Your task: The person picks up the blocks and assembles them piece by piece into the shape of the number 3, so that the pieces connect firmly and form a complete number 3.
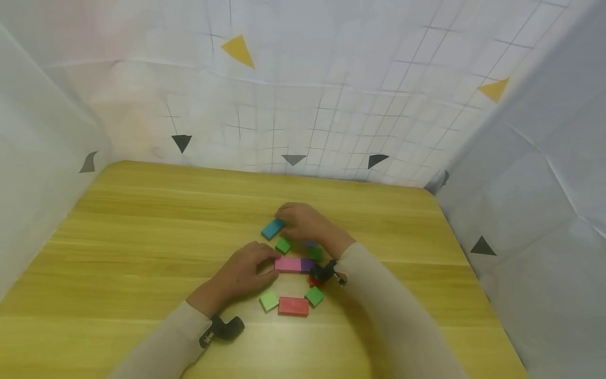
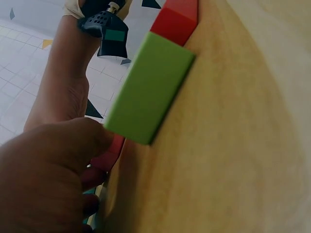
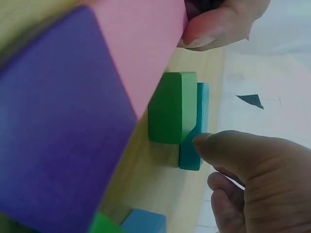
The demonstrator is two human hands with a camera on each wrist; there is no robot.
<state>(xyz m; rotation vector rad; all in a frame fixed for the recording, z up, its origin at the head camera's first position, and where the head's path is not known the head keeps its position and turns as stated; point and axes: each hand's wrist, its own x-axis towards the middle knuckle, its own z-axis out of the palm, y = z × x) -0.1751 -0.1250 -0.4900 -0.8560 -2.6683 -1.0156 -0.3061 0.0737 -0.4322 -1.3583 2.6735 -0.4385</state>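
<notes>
My left hand [image 1: 243,268] holds the left end of a pink block [image 1: 287,265] between thumb and fingers. A purple block [image 1: 306,265] adjoins the pink one's right end. Farther back, my right hand [image 1: 305,222] pinches the right end of a teal-blue block [image 1: 272,229], which lies slantwise on the table; in the right wrist view the thumb tip meets the edge of that teal block [image 3: 190,158]. Just in front of it sits a green block [image 1: 283,246]. Beneath the right wrist, another green block [image 1: 314,253] and a blue block [image 3: 144,221] are partly hidden.
Nearest me, a red block [image 1: 293,306] lies between a light green block [image 1: 269,300] and a green block [image 1: 314,296]. Another red block [image 1: 314,281] shows under the right wrist camera. White sheeting [image 1: 293,105] surrounds the wooden table [image 1: 142,226] at the back and sides.
</notes>
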